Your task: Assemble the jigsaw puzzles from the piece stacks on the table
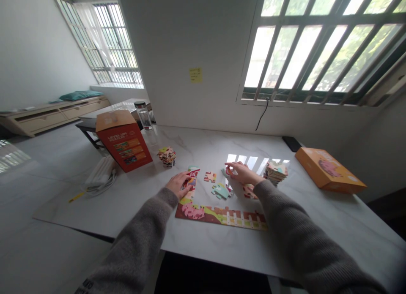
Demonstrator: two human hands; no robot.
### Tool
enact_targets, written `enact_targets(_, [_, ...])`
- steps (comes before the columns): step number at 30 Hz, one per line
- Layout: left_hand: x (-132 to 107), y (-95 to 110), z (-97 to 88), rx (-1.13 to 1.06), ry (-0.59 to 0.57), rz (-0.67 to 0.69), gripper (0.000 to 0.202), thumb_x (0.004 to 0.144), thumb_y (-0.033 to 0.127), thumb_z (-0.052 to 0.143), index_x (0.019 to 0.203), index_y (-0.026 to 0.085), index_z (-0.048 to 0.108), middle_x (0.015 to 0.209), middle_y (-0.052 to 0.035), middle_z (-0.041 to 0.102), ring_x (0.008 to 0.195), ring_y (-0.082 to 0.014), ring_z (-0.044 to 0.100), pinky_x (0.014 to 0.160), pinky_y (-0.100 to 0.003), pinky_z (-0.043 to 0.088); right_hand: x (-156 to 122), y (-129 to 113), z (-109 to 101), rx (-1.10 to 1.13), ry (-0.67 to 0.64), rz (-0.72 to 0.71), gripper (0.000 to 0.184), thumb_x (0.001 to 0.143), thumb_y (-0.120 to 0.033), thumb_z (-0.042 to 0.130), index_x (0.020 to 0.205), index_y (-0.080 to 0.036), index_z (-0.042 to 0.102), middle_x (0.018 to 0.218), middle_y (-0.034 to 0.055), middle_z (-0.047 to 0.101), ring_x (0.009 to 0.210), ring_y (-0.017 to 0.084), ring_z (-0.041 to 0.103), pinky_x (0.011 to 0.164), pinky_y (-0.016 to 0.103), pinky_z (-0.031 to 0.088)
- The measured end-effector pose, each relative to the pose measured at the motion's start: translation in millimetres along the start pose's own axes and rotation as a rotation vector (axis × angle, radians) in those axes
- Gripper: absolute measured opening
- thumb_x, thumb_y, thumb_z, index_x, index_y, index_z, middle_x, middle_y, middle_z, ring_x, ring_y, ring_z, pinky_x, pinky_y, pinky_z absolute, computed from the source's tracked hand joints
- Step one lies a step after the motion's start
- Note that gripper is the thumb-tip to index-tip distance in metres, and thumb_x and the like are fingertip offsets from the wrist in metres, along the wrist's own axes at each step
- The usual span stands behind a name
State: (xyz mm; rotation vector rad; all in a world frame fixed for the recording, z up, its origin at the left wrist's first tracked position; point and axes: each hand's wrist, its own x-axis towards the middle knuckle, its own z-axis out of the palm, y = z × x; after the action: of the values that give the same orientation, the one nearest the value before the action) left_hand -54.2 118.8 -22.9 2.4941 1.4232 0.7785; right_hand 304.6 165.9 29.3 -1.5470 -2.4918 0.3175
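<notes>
An L-shaped run of joined jigsaw pieces (218, 216), with a pink pig at its corner and a white fence along the bottom, lies on the marble-look table. My left hand (179, 185) rests over its upright left side, fingers spread on the pieces near the red barn. Farther right, my right hand (241, 172) pinches a jigsaw piece (224, 172) between thumb and fingers, low over the table. Between the hands lie a loose pink piece (209, 177) and some green pieces (221, 191). A brownish-pink piece (249, 191) is partly hidden by my right forearm.
Piles of puzzle pieces stand at left (167, 156) and right (276, 172). A red puzzle box (127, 144), a glass bottle (145, 118) and a white power strip (100, 170) are at left. An orange box (330, 169) and a black phone-like object (291, 144) sit at right.
</notes>
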Motion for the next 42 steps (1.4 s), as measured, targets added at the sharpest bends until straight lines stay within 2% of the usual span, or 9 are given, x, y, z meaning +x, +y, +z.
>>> enact_targets(5, [0,-2,3.1,-0.008,0.008,0.0,0.032,0.084,0.029,0.063,0.114,0.02,0.062,0.138,-0.0115,0.059,0.128,-0.0279,0.055,0.112,-0.046,0.043,14,-11,-6,0.018,-0.037,0.055,0.052,0.074,-0.022,0.076,0.125,-0.018,0.067,0.119,0.0154,0.061,0.111,0.031,0.054,0.094,0.038,0.041])
enact_targets(10, [0,-3,3.5,-0.016,0.017,0.009,0.032,0.084,0.028,0.064,0.115,0.02,0.063,0.137,-0.0117,0.06,0.127,-0.0287,0.056,0.111,-0.047,0.043,24,-23,-15,0.141,-0.034,0.072,0.013,0.083,-0.024,0.069,0.09,-0.013,0.07,0.092,0.0095,0.067,0.08,0.018,0.06,0.071,0.026,0.044])
enact_targets(14, [0,-3,2.8,-0.012,0.011,0.007,0.032,0.083,0.029,0.064,0.114,0.02,0.063,0.137,-0.0118,0.06,0.127,-0.029,0.056,0.11,-0.047,0.044,33,-49,-11,0.281,-0.019,0.043,0.023,0.099,-0.028,0.047,0.09,-0.015,0.064,0.08,0.0034,0.067,0.069,0.013,0.057,0.062,0.022,0.041])
enact_targets(20, [0,-1,1.4,0.006,0.014,0.008,0.03,0.083,0.027,0.063,0.113,0.02,0.062,0.138,-0.0113,0.06,0.127,-0.0285,0.056,0.109,-0.047,0.045,37,-84,10,0.357,-0.029,-0.01,0.016,0.093,-0.024,0.057,0.079,-0.017,0.06,0.074,-0.0002,0.061,0.065,0.011,0.049,0.061,0.023,0.036])
enact_targets(26, [0,-1,1.9,0.007,0.018,0.006,0.031,0.082,0.026,0.064,0.113,0.021,0.062,0.138,-0.0111,0.06,0.127,-0.0286,0.056,0.108,-0.046,0.045,29,-88,17,0.4,-0.104,-0.015,0.023,0.09,-0.032,0.061,0.073,-0.016,0.06,0.063,-0.0034,0.057,0.056,0.009,0.045,0.053,0.022,0.033])
enact_targets(30, [1,-1,2.2,-0.001,0.012,0.005,0.031,0.082,0.026,0.064,0.113,0.02,0.063,0.137,-0.0118,0.06,0.127,-0.0291,0.056,0.109,-0.047,0.044,37,-79,19,0.366,-0.01,0.095,0.035,0.097,-0.034,0.046,0.073,-0.015,0.063,0.056,-0.003,0.051,0.05,0.01,0.041,0.05,0.024,0.03])
enact_targets(34, [0,0,2.2,0.003,0.014,-0.016,0.031,0.082,0.027,0.065,0.112,0.02,0.063,0.137,-0.0116,0.06,0.127,-0.0292,0.056,0.109,-0.048,0.044,45,-66,21,0.268,0.093,0.171,0.017,0.093,-0.027,0.056,0.095,-0.015,0.067,0.067,0.0021,0.061,0.06,0.015,0.054,0.058,0.027,0.038])
enact_targets(36, [0,1,2.4,0.007,0.015,-0.02,0.03,0.082,0.027,0.066,0.112,0.021,0.063,0.137,-0.0112,0.06,0.126,-0.0291,0.056,0.108,-0.048,0.044,44,-61,21,0.212,0.127,0.151,0.024,0.091,-0.022,0.06,0.114,-0.016,0.063,0.082,0.0068,0.067,0.074,0.019,0.061,0.068,0.029,0.043])
enact_targets(42, [1,2,1.7,0.012,0.016,-0.013,0.032,0.082,0.026,0.065,0.113,0.02,0.063,0.137,-0.0115,0.06,0.126,-0.029,0.056,0.108,-0.048,0.045,39,-61,18,0.082,0.036,-0.14,0.038,0.086,-0.024,0.071,0.124,-0.02,0.063,0.118,0.0111,0.064,0.107,0.023,0.056,0.092,0.032,0.043])
